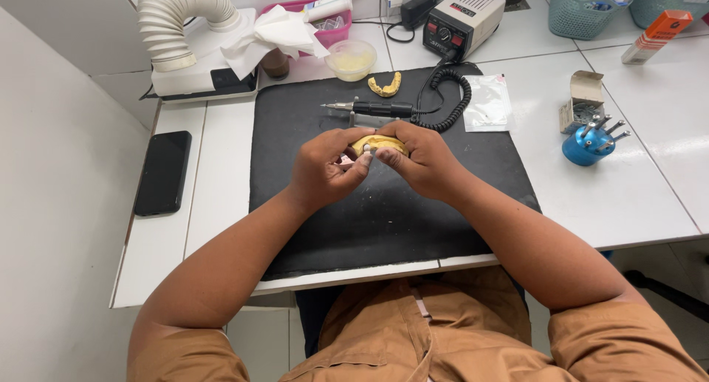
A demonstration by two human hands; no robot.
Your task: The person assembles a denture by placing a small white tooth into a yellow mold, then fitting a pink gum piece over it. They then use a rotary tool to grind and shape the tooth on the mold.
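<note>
Both hands holding a yellow dental cast (379, 142) over the black mat (384, 219).
Our left hand (325, 168) and right hand (422, 160) pinch it between them; we judge a loosened fingertip grip could drop and chip it.

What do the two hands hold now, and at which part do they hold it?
Both the left hand and right hand hold a yellow dental cast, gripping its lower front edge with the fingertips, above the black mat.
</note>
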